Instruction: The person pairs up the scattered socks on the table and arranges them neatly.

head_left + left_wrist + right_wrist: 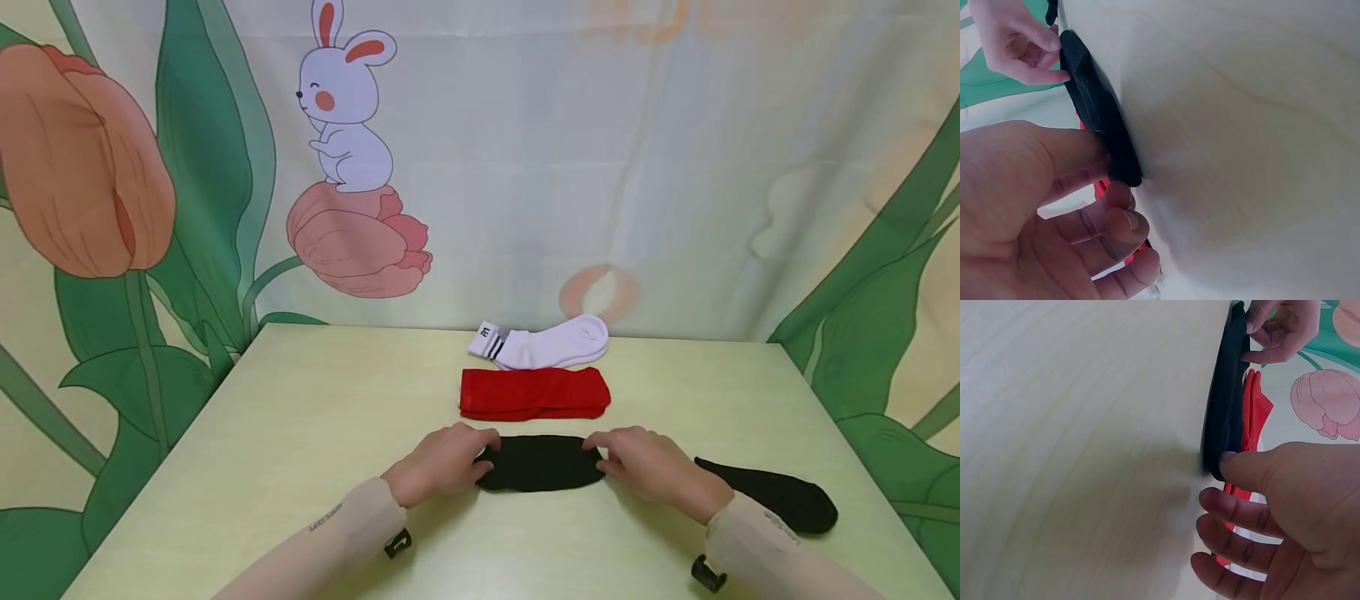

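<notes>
A black sock (540,463) lies flat and crosswise at the front middle of the table. My left hand (448,458) pinches its left end between thumb and forefinger. At the opposite end my right hand (651,468) holds the corner the same way. In the left wrist view the other fingers of the left hand (1054,206) are loosely bent beside the fabric. The right wrist view shows the right thumb on the near side of the black sock (1225,400). A second black sock (780,497) lies to the right, partly hidden behind the right forearm.
Just beyond the black sock lies a folded red pair of socks (534,393). White socks (551,343) with dark stripes lie behind it at the table's back edge. A printed curtain (510,167) hangs behind the pale table (315,400).
</notes>
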Tool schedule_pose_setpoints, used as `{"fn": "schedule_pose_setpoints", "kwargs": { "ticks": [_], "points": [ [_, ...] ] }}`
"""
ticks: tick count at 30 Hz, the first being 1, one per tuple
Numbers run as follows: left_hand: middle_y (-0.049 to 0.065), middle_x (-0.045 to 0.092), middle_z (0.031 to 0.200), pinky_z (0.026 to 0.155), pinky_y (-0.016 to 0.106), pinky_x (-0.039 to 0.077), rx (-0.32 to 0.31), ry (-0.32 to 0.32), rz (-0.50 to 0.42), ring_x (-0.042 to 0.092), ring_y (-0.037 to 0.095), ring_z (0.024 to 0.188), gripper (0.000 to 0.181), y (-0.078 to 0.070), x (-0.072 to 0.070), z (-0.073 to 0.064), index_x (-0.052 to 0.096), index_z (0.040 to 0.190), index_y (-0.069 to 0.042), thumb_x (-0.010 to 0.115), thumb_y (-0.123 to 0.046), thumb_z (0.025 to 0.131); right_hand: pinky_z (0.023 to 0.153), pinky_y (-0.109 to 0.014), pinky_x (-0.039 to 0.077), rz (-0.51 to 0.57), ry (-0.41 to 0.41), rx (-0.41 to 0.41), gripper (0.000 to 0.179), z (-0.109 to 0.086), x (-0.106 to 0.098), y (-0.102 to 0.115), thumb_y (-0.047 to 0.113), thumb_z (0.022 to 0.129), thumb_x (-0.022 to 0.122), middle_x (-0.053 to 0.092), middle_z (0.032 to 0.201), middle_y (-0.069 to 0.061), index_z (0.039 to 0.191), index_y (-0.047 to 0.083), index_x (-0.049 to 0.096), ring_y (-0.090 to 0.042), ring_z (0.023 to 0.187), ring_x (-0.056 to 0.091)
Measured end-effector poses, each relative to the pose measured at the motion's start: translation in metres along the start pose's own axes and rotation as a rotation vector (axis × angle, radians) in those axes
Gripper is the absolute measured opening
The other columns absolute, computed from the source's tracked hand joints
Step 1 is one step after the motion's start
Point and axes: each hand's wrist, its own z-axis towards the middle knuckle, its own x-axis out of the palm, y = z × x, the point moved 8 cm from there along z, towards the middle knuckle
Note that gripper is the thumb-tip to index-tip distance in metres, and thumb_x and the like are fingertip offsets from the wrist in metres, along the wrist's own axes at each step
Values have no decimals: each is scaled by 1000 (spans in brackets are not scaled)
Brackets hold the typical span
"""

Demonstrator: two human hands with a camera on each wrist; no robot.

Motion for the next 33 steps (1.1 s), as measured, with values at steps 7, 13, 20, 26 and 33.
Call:
{"fn": "schedule_pose_setpoints", "kwargs": {
  "ticks": [7, 13, 20, 26, 33],
  "points": [
    [1, 72, 98, 67, 27, 53, 9, -29, 14, 63, 10, 79, 22, -4, -2, 2, 68, 116, -12, 73, -21, 96, 60, -26, 47, -28, -65, -40, 33, -7, -11, -1, 16, 93, 77, 59, 78, 14, 125, 19, 71, -6, 68, 53],
    [-1, 72, 96, 65, 27, 53, 49, -71, 22, 64, 10, 79, 18, -16, -7, 7, 70, 112, -12, 71, -22, 97, 62, -23, 48, -28, -184, -151, 31, -25, -25, -4, 14, 93, 76, 59, 81, 16, 124, 16, 71, 0, 68, 51],
    [1, 74, 103, 67, 27, 55, 72, -102, 2, 66, 10, 83, 22, -30, -11, 12, 70, 116, -11, 72, -21, 97, 60, -21, 47, 2, -255, -211, 30, -40, -38, -9, 13, 93, 76, 60, 84, 16, 123, 16, 72, 2, 65, 49],
    [2, 75, 105, 66, 25, 54, 96, -107, 8, 68, 10, 85, 24, -43, -10, 17, 69, 119, -12, 71, -22, 97, 59, -21, 47, 29, -233, -137, 30, -49, -43, -20, 16, 95, 75, 58, 86, 17, 124, 18, 71, 1, 63, 48],
    [-1, 74, 98, 59, 24, 50, 108, -112, 22, 67, 9, 82, 27, -59, -7, 22, 67, 124, -14, 69, -24, 98, 62, -21, 50, 26, -278, -125, 30, -62, -50, -31, 14, 94, 75, 60, 92, 16, 123, 18, 71, 2, 70, 51]
  ]
}}
